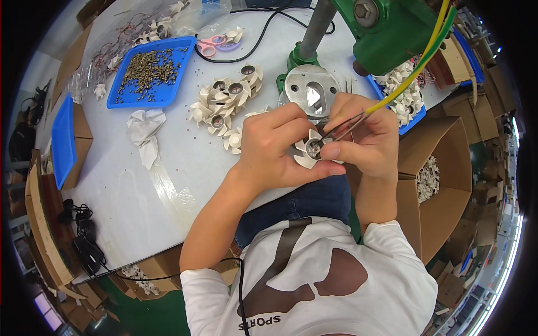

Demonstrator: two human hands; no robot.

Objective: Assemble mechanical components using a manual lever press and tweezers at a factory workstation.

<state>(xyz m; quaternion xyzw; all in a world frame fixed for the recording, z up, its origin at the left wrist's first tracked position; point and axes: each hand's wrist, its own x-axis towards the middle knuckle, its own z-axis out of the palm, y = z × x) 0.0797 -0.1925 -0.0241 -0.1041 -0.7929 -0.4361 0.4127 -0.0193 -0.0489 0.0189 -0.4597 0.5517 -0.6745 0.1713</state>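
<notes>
My left hand (273,147) grips a small white fan impeller (307,150) between thumb and fingers, its dark round hub turned up. From the other side my right hand (364,137) closes on slim dark tweezers (348,122), whose tips reach into the hub. A yellow and green length (404,83) runs from the tweezers' upper end toward the top right; whether it belongs to them I cannot tell. What the tips touch is too small to make out. Just beyond my hands stands a round metal plate (303,89) with a slot, on a green press (372,33).
More white impellers (228,96) lie left of the press. Beyond them are a blue tray (162,102) of small brassy parts, pink scissors (208,47) and a black cable (246,56). A crumpled white cloth (144,134) rests nearer. At right stand a blue impeller tray (413,122) and an open carton (448,210).
</notes>
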